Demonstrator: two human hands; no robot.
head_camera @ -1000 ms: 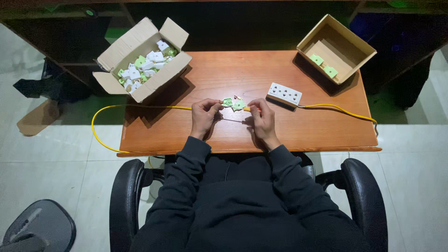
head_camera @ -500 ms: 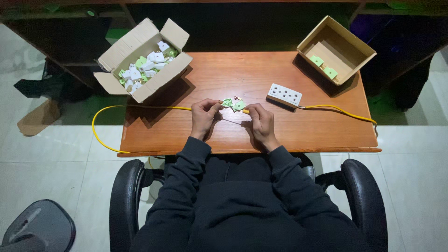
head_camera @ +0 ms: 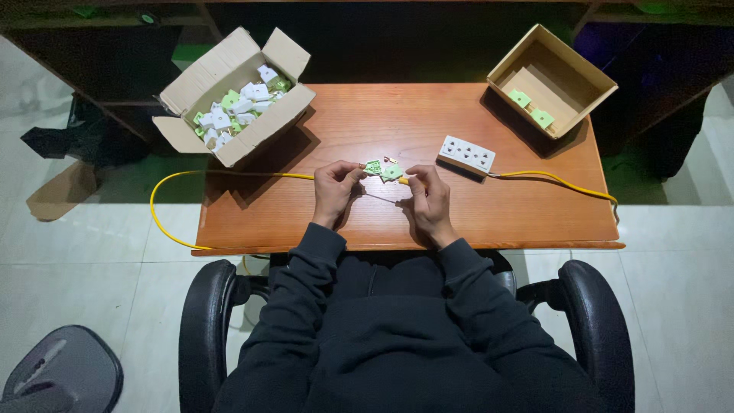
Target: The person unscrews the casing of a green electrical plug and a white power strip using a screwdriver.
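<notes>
Hands, left & right, unmoved vs earlier, each grip pinching green plug.

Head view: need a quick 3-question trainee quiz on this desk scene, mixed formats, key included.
1. True or false: the white rectangular plastic socket strip lies inside a cardboard box.
2. Which holds more parts: A) the open cardboard box at the table's left, B) the open cardboard box at the right?
3. What do the left hand and right hand hold between them?

Key:
1. False; it lies on the wooden table.
2. A.
3. A small green and white plug part at the yellow cable.
</notes>
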